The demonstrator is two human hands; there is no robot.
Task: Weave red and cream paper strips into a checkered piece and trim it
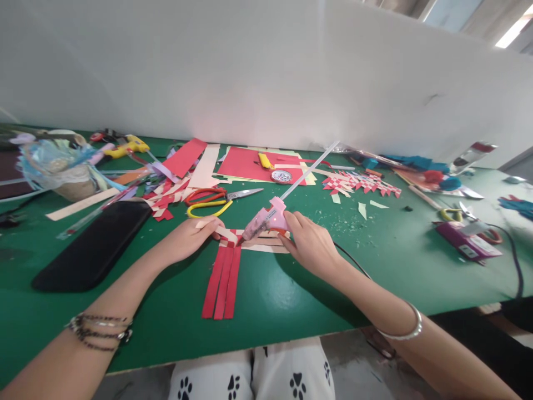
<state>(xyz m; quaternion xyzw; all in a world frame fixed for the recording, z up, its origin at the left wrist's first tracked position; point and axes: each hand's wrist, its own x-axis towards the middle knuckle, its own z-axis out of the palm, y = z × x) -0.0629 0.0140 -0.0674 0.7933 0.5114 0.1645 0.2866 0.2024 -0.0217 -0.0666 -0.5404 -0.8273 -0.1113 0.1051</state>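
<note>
My right hand (pixel 310 244) grips a pink glue gun (pixel 266 218) with a long clear glue stick (pixel 310 169) rising out of its back. The gun's nozzle points down at the woven corner of red strips (pixel 222 283) and cream strips (pixel 270 242). The red strips hang toward me, while the cream ones run off to the right under the gun. My left hand (pixel 195 236) is closed on a cream paper strip (pixel 225 233) at the left side of the weave. Whether the nozzle touches the paper I cannot tell.
Orange-handled and yellow-handled scissors (pixel 220 201) lie just beyond my left hand. A black phone (pixel 95 244) rests at left. Behind are red sheets (pixel 245 164), a round tin (pixel 281 176) and a yellow glue gun (pixel 127 146). At right are woven pieces (pixel 362 183) and a purple box (pixel 466 241).
</note>
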